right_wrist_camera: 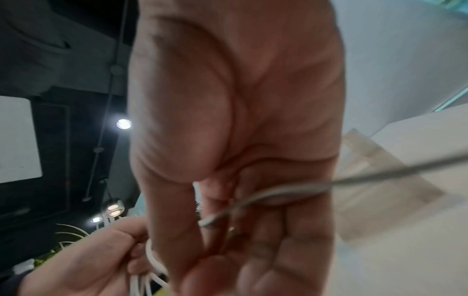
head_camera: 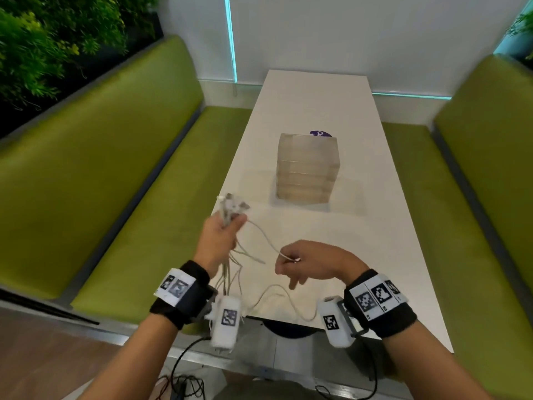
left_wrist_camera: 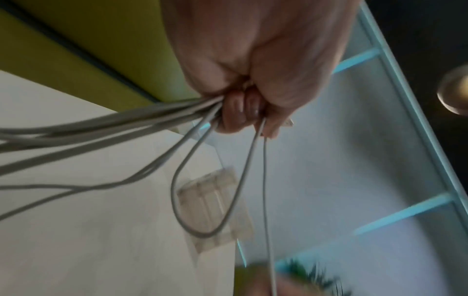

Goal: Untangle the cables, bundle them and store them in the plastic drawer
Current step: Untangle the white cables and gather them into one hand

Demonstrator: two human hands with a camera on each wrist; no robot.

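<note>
Your left hand [head_camera: 220,235] fists the cables [head_camera: 230,264] above the table [head_camera: 375,226]; your right hand [head_camera: 311,262] pinches one strand's end. They look light and floppy: grip near plugs. The plastic drawer [head_camera: 307,168] stands beyond.

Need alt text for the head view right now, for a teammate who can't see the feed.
The left hand grips a bunch of white cables above the near end of a white table, while the right hand pinches the end of one strand that runs over from the bunch. A translucent plastic drawer unit stands further along the table, between green benches.
</note>
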